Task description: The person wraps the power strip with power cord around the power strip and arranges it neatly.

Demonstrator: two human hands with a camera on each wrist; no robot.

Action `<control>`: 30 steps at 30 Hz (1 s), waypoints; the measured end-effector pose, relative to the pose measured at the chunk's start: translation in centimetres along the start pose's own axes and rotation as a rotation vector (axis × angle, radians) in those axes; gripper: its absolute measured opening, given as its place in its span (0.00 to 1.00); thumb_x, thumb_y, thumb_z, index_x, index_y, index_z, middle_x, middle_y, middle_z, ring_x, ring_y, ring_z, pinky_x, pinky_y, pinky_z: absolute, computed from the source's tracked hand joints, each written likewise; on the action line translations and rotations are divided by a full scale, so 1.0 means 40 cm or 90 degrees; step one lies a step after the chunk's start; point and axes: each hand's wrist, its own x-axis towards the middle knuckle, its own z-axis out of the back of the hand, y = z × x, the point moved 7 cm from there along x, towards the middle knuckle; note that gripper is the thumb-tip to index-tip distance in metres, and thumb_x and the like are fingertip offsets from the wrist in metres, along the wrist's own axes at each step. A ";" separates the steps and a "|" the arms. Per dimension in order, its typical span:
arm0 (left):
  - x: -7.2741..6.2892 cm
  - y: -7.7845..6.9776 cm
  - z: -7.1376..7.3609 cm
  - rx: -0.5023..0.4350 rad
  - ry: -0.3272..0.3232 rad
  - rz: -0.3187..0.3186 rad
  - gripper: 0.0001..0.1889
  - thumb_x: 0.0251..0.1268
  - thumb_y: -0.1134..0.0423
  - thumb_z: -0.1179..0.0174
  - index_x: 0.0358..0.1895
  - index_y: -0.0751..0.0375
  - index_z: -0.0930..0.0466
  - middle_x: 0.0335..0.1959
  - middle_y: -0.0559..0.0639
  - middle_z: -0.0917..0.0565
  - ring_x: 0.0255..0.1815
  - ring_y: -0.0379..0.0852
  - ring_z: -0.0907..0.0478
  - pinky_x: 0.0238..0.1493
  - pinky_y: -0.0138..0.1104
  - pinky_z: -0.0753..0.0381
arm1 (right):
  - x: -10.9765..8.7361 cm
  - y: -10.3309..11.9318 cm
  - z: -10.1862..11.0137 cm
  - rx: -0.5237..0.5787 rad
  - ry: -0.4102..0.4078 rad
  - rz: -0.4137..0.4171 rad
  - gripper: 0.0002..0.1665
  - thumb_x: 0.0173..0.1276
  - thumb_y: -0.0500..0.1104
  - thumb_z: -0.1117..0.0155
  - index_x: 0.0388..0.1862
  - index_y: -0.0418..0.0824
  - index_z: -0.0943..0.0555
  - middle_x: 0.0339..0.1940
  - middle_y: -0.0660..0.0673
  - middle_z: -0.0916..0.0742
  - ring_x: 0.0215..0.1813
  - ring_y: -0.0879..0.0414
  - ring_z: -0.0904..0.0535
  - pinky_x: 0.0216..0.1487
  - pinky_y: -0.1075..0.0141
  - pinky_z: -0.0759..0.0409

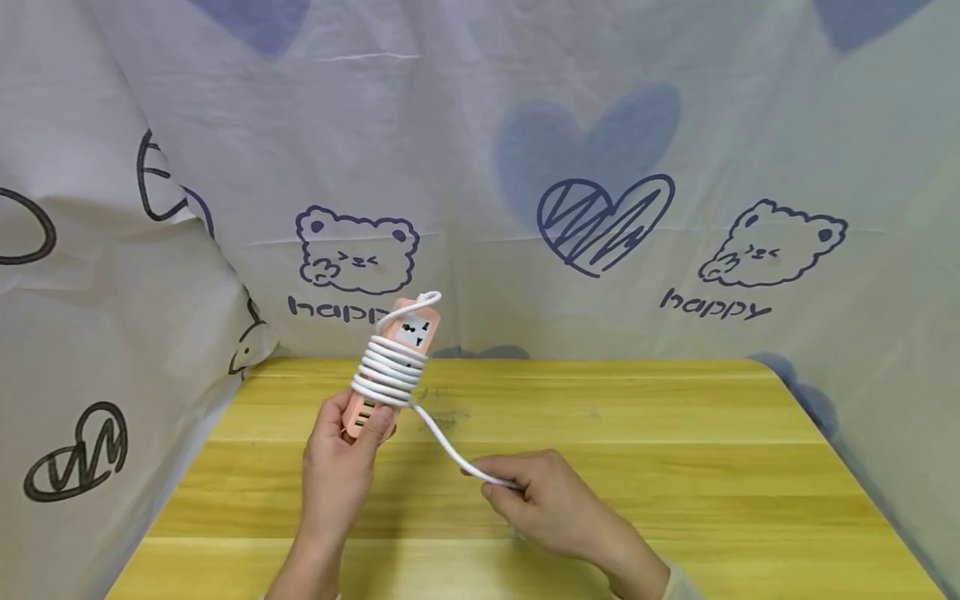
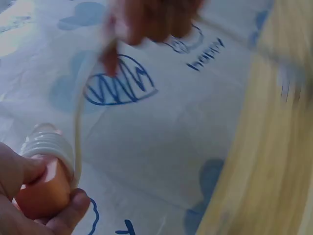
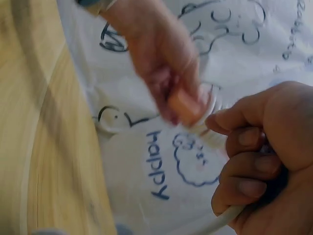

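A pink power strip point(image 1: 417, 332) with sockets and USB ports is held up, tilted, above the table. My left hand point(image 1: 341, 454) grips its lower end, thumb over the front. Several turns of white cord point(image 1: 391, 372) wrap round the strip's middle. From the lowest turn the cord runs down to my right hand point(image 1: 551, 500), which holds it between thumb and curled fingers. In the left wrist view, the strip's orange-looking end point(image 2: 46, 188) sits between thumb and fingers. The right wrist view shows the cord point(image 3: 222, 220) leaving below my curled fingers. A blurred plug-like end point(image 2: 292, 73) hangs at the right in the left wrist view.
A yellow wood-grain table point(image 1: 675, 467) lies beneath both hands. Behind it and at the sides hangs a pale cloth point(image 1: 465, 167) printed with hearts, bears and the word "happy".
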 end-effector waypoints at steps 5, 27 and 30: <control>-0.006 0.014 -0.027 0.271 0.033 -0.020 0.26 0.72 0.53 0.30 0.68 0.55 0.24 0.43 0.55 0.16 0.37 0.47 0.22 0.34 0.36 0.21 | -0.010 0.052 -0.007 -0.125 0.015 0.121 0.15 0.73 0.34 0.35 0.56 0.42 0.11 0.28 0.56 0.15 0.27 0.75 0.33 0.32 0.81 0.26; -0.143 -0.005 -0.172 0.391 0.597 -0.213 0.19 0.73 0.60 0.32 0.62 0.38 0.20 0.46 0.32 0.18 0.43 0.32 0.23 0.46 0.33 0.19 | 0.024 -0.009 0.099 -0.259 0.008 0.037 0.09 0.65 0.55 0.22 0.35 0.53 0.09 0.27 0.60 0.17 0.26 0.70 0.29 0.28 0.75 0.28; -0.137 -0.016 -0.160 0.250 0.628 -0.162 0.22 0.73 0.56 0.33 0.67 0.37 0.21 0.53 0.38 0.16 0.46 0.35 0.20 0.49 0.33 0.17 | 0.031 -0.080 0.103 -0.076 0.019 -0.066 0.07 0.69 0.50 0.25 0.40 0.50 0.08 0.31 0.57 0.13 0.29 0.67 0.25 0.32 0.70 0.23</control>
